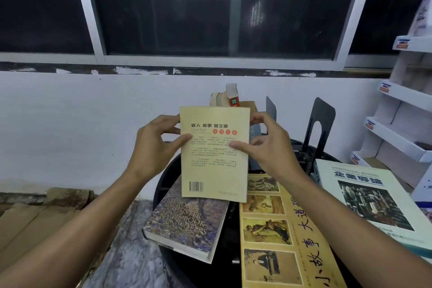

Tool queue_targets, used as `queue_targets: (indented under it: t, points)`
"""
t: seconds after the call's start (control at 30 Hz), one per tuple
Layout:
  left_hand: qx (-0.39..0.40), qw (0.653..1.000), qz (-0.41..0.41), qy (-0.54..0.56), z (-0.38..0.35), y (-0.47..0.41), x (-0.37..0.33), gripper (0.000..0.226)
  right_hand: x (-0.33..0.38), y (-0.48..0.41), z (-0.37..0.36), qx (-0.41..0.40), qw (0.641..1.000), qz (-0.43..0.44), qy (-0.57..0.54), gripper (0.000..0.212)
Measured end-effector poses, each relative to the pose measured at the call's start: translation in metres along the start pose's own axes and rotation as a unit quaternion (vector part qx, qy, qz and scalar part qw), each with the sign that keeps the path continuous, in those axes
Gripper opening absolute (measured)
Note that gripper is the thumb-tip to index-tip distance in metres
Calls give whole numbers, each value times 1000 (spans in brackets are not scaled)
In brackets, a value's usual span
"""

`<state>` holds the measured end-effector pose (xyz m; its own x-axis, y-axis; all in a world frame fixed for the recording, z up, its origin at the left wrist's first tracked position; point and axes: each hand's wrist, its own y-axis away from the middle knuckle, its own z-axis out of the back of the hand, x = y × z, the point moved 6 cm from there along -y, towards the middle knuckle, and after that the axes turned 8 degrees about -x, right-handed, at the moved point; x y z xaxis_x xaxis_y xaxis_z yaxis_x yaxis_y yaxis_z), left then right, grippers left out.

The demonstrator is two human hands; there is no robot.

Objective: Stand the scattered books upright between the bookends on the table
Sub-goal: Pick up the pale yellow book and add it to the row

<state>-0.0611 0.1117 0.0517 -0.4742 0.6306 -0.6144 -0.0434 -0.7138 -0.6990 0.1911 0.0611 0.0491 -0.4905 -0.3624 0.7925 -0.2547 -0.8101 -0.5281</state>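
- Tan paperback, back cover toward you, held upright in the air above the round black tabletop; barcode at the lower corner.
- Your left hand grips its left edge, thumb on the cover, fingers behind. Your right hand pinches the right edge the same way. Both closed on the book, forearms reaching in from below, wrists level.
- Step in hand, by my reading: carrying this one book to the row.
- Black bookend stands at the right rear; a second bookend shows just behind the paperback. Some books already stand there, mostly hidden.
- Flat on the tabletop: writers' handbook under the paperback's lower edge, yellow picture book to its right, white business textbook farther right.
- Next move likely calls for pushing the paperback forward and lowering its bottom edge down beside the standing books, spine vertical.
- Gap between the bookends can't be seen from here; check it before you let go.
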Motion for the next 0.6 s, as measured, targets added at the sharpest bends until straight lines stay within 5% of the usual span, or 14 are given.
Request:
queue_targets:
  t: [0.37, 0.6]
  points:
    - [-4, 1000, -27, -10, -1, 7, -5, 53, 21, -16, 18, 100, 995, 0, 17, 41]
    - [37, 999, -39, -1, -12, 3, -12, 54, 30, -2, 30, 68, 997, 8, 36, 34]
